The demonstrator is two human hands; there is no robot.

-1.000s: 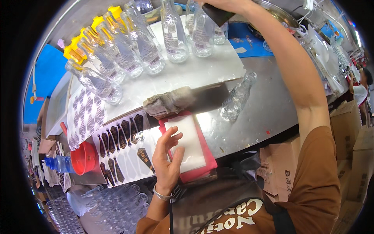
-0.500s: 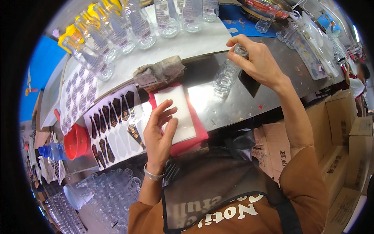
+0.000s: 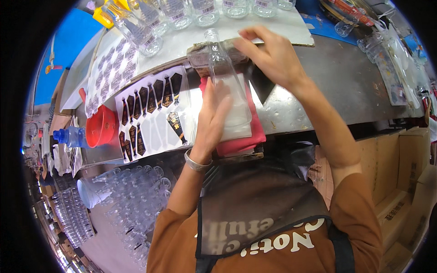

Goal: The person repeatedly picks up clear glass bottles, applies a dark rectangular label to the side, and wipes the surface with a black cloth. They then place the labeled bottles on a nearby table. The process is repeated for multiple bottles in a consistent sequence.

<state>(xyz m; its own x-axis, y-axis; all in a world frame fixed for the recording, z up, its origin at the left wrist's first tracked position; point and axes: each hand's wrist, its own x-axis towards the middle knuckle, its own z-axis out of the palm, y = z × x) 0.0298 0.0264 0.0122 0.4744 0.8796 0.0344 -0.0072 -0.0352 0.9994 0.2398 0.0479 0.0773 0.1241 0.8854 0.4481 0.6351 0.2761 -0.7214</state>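
A clear glass bottle [image 3: 222, 66] lies slanting on a white pad [image 3: 243, 131], its neck over a rolled grey cloth [image 3: 198, 57]. Beneath the pad is a red cloth [image 3: 256, 118]. Along the bottle's left side, my left hand [image 3: 213, 116] touches the glass with its fingers stretched out, slightly blurred. My right hand [image 3: 275, 57] hovers right of the bottle neck, fingers apart and holding nothing. A dark flat object [image 3: 261, 84] shows below that hand. To the left lies a sheet of dark tie-shaped stickers [image 3: 150, 102], some spots on it bare.
Several labelled bottles [image 3: 207, 13] stand on the white board at the back. A red bowl [image 3: 101, 127] and a blue-tinted plastic bottle [image 3: 70, 136] sit at the left. Many clear bottles [image 3: 132, 191] fill the lower left. Cardboard boxes [image 3: 387, 159] are stacked at the right.
The bottle has moved left from the metal tabletop onto the white pad. My right hand has let go of its neck, and my left hand has come against its side. The view has shifted.
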